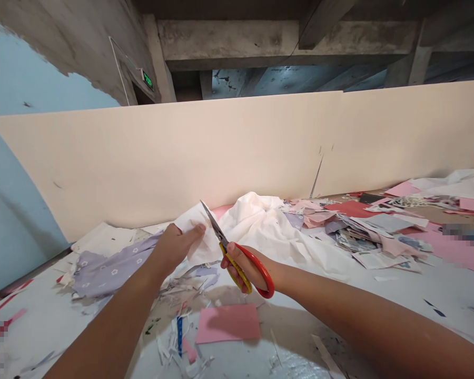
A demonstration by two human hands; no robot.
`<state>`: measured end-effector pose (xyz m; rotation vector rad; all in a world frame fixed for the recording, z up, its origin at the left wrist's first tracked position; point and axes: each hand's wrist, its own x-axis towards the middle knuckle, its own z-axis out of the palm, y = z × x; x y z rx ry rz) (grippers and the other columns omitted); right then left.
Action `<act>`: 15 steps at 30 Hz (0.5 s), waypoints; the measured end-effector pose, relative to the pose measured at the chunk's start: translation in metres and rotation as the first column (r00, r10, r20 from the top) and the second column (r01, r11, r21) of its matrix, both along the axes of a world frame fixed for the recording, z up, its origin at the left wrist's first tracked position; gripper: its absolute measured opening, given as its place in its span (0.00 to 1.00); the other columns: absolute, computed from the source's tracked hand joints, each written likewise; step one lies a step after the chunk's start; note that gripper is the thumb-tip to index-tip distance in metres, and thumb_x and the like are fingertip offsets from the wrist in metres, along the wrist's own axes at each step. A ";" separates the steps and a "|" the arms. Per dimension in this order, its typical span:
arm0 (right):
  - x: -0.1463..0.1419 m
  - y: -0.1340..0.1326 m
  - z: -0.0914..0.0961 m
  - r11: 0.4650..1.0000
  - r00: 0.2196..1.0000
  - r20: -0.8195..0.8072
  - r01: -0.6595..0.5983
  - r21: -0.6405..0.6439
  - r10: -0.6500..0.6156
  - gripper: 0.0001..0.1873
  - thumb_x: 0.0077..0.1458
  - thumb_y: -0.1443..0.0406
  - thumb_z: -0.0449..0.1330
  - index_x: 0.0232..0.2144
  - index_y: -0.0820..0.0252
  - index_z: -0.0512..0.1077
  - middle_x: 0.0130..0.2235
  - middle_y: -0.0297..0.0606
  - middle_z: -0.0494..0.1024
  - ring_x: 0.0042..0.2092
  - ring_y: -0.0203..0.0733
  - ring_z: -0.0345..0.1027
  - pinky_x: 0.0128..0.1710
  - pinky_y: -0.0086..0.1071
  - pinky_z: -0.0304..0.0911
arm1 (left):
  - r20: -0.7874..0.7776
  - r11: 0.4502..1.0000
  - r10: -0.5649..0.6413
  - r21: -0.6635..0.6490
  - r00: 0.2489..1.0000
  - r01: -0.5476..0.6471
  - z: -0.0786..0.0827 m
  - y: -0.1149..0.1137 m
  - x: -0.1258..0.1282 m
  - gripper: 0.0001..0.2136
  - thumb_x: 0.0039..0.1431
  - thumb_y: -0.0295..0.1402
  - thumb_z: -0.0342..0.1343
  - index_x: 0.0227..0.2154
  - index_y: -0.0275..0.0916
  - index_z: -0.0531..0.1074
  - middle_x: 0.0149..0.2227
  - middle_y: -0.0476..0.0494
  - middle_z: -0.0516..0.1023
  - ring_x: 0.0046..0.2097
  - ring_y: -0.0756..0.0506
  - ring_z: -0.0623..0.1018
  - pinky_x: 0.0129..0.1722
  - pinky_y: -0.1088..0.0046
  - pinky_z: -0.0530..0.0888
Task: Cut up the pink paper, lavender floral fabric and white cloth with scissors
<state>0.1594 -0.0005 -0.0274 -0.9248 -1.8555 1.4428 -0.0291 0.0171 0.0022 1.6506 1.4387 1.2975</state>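
Head view: a green exit sign (pixel 147 79) is glowing high up, its lettering too small to read. The left hand (pixel 177 248) is pinching a white cloth (pixel 195 226) between thumb and fingers. The right hand (pixel 248 269), just apart, is gripping red-and-yellow-handled scissors (pixel 232 266), blades standing at the cloth's edge. Both forearms are reaching forward over a white table (pixel 51 329) strewn with lilac floral fabric (pixel 114 271) and pink card (pixel 228 322), before a cream board (pixel 161 152) beneath concrete beams (pixel 284 37).

Soft indoor light; faint shadow below right hand (pixel 248 269); edges bowed, partly pixelated.
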 end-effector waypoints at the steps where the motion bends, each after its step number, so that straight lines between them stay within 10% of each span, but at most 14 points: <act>1: 0.000 0.001 -0.001 1.000 1.000 0.002 0.004 -0.011 -0.004 0.35 0.44 0.37 0.40 0.27 0.63 0.61 0.20 0.28 0.57 0.17 0.26 0.50 0.17 0.26 0.55 | -0.015 1.000 -0.001 -0.004 1.000 0.001 0.000 0.000 -0.001 0.17 0.40 0.45 0.56 0.26 0.34 0.73 0.23 0.45 0.74 0.26 0.46 0.71 0.24 0.73 0.67; 15: -0.001 0.006 -0.008 0.998 0.999 -0.044 0.027 -0.048 -0.029 0.32 0.45 0.39 0.43 0.25 0.62 0.61 0.18 0.28 0.58 0.16 0.28 0.53 0.15 0.25 0.56 | 0.052 0.994 -0.094 -0.059 0.994 0.097 0.002 -0.002 0.001 0.15 0.39 0.44 0.57 0.22 0.35 0.72 0.21 0.45 0.73 0.27 0.44 0.72 0.25 0.71 0.68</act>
